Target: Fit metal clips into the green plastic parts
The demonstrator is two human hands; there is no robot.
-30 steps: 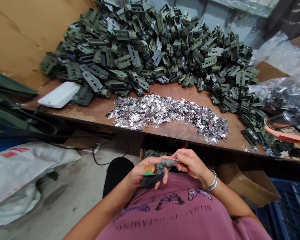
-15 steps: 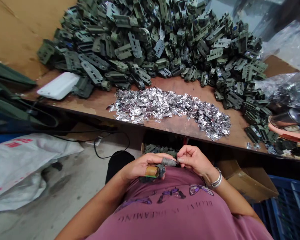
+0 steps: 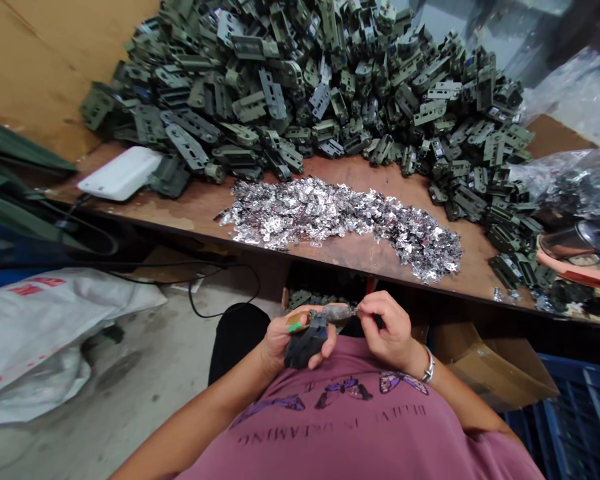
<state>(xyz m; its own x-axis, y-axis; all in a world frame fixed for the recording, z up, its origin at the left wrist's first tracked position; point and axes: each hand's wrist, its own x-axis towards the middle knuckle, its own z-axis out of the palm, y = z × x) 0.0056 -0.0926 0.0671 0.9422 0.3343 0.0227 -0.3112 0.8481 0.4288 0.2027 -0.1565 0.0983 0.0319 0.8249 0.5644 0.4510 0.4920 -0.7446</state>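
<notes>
My left hand (image 3: 280, 337), with coverings on some fingers, is wrapped round a dark plastic part (image 3: 304, 345) in front of my shirt. Close by on the right, my right hand (image 3: 389, 327) is closed, its thumb and forefinger pinched at the tip of a grey-covered left finger. Whatever the pinch holds is too small to name. Beyond both hands, small shiny metal pieces (image 3: 290, 212) lie spread along the wooden table (image 3: 370, 257). Behind them rises a large heap of dark green plastic parts (image 3: 250, 107).
A white device (image 3: 121, 173) with a cable lies at the table's left. An orange-handled container (image 3: 575, 250) and clear plastic bags (image 3: 575, 100) are at the right. Below are a cardboard box (image 3: 495, 367), a blue crate (image 3: 580, 400) and a white sack (image 3: 55, 333).
My left hand has turned, bringing the dark part more into view. My right hand has shifted slightly right, its fingers still pinched near the left fingertip.
</notes>
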